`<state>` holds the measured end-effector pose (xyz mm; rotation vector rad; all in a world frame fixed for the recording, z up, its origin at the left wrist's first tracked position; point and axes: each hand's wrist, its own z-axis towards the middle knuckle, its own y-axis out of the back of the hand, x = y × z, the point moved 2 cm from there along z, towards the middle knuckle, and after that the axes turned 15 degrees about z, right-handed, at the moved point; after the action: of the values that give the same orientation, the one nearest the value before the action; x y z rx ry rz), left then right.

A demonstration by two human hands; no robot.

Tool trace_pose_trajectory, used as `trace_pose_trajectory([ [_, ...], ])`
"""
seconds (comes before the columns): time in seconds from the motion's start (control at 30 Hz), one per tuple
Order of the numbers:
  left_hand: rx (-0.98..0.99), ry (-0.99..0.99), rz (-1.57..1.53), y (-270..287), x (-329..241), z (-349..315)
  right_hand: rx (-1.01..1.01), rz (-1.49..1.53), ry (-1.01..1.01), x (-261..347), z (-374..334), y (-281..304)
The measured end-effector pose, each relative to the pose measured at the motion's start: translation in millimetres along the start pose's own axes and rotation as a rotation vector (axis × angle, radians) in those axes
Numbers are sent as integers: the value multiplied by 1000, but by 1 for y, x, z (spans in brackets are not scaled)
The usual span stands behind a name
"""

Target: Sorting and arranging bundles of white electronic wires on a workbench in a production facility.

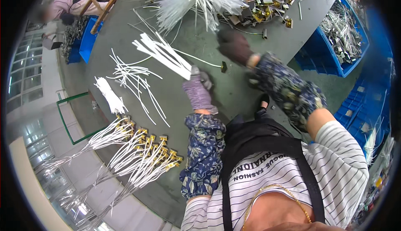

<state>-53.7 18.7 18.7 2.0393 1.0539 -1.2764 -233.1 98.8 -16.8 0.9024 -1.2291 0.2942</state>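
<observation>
My left hand (198, 89), in a purple and grey knitted glove, is closed around one end of a bundle of white sleeves (161, 55) that fan out to the far left. Beside that bundle, a white lead ends in a small dark and brass-coloured part (224, 66) on the table. My right hand (234, 47), in a dark maroon glove, is smeared by motion over the table, just short of a heap of small metal parts (267, 5); its fingers cannot be made out. Loose white sleeves (135, 80) and a tied white bundle (110, 96) lie to the left.
Bunches of white leads with brass-coloured ends (142, 155) lie along the left edge of the grey table (209, 47). A large bundle of clear strands (196, 1) sits at the back. A blue bin (326, 55) of parts stands at right. Another person (69, 7) is at far left.
</observation>
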Motion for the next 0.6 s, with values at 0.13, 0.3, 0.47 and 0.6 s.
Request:
trace_pose_trajectory([
  [0.13,44,-34,-102,-54,44,-11,98,765,-509,-13,-119,48],
  [0.3,256,214,-428,-104,59,-16,550,-275,84,-72,-345,100],
  [0.47,-23,-53,-22,-60,32,8,343,209,-1009,-114,-476,150],
  [0.6,62,-103,-287,-63,-22,0,171,331,-1183,-65,-430,159],
])
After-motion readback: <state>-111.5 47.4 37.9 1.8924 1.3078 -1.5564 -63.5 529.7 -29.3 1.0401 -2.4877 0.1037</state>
